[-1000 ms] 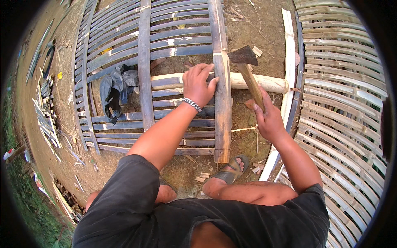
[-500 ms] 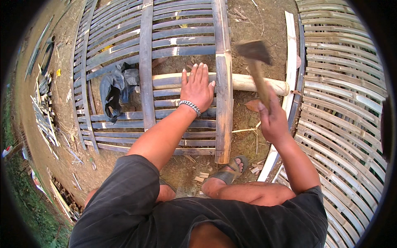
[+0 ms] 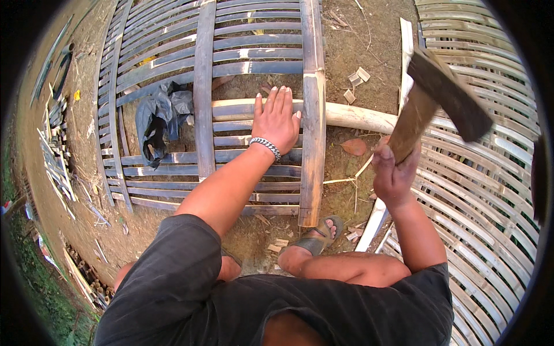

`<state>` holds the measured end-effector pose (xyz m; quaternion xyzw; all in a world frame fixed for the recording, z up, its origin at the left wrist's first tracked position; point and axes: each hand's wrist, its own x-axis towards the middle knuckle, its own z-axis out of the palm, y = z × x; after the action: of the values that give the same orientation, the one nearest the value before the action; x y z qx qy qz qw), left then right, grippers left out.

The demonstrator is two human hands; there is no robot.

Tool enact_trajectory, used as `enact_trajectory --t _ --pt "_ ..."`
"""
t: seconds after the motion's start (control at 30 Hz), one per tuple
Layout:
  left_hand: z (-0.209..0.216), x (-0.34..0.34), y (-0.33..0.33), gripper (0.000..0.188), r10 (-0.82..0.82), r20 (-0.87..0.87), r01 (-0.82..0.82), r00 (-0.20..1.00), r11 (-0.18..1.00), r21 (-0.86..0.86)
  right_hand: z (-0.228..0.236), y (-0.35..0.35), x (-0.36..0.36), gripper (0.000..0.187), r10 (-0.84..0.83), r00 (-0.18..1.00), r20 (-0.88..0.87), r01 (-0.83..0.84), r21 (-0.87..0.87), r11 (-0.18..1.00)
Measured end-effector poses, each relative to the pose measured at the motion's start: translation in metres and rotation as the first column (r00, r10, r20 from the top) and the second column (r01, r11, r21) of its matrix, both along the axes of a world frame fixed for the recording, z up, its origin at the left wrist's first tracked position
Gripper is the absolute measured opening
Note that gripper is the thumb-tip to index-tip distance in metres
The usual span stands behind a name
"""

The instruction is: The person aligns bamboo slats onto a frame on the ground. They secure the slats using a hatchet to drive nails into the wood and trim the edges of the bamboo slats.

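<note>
My left hand (image 3: 277, 122), with a chain bracelet at the wrist, lies flat with fingers stretched on a pale bamboo pole (image 3: 234, 109). The pole passes under the dark crosspiece (image 3: 313, 144) of a slatted bamboo frame (image 3: 205, 75), and its bare end (image 3: 360, 118) sticks out to the right. My right hand (image 3: 397, 173) is wrapped around the wooden handle of a hatchet (image 3: 449, 92). Its dark metal head is raised to the right of the pole's end, apart from it, and hides part of the slats behind.
A crumpled black plastic bag (image 3: 158, 124) rests on the frame's left part. Another slatted bamboo panel (image 3: 473, 213) fills the right side. Wood chips (image 3: 359, 76) and a brown leaf (image 3: 354, 146) lie on the dirt. My sandalled foot (image 3: 314, 239) is near the crosspiece's lower end.
My right hand has lifted the hatchet up and to the right, away from above the pole's end, uncovering wood chips on the ground. My left hand stays on the pole.
</note>
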<state>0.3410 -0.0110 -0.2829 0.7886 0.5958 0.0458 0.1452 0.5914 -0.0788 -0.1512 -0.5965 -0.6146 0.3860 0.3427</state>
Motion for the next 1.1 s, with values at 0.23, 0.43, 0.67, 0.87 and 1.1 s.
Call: enact_trajectory --t 0.23,0.43,0.67,0.87,1.1 --pt "-0.005 0.001 -0.002 0.061 0.017 0.043 -0.02 0.999 0.998 0.064 -0.004 -0.002 -0.009 0.06 0.146 0.918 0.368 -0.013 -0.341 0.94" --pt "0.003 -0.013 0.018 0.052 -0.018 0.177 0.027 0.984 0.999 -0.044 0.02 0.012 -0.009 0.058 -0.048 0.98 0.194 0.022 0.134 0.991" --pt "0.009 -0.029 0.048 0.043 -0.242 0.214 0.274 0.946 0.951 -0.14 -0.02 -0.011 -0.01 0.063 0.171 0.919 0.356 -0.138 -0.116 0.984" --pt "0.016 -0.027 0.051 0.042 -0.251 0.197 0.286 0.948 0.942 -0.178 -0.025 -0.001 -0.007 0.065 0.265 0.864 0.428 -0.106 -0.36 0.927" --pt "0.004 -0.032 0.046 0.04 -0.246 0.218 0.277 0.944 0.952 -0.128 0.016 0.009 -0.01 0.059 0.08 0.976 0.204 -0.12 0.193 0.974"
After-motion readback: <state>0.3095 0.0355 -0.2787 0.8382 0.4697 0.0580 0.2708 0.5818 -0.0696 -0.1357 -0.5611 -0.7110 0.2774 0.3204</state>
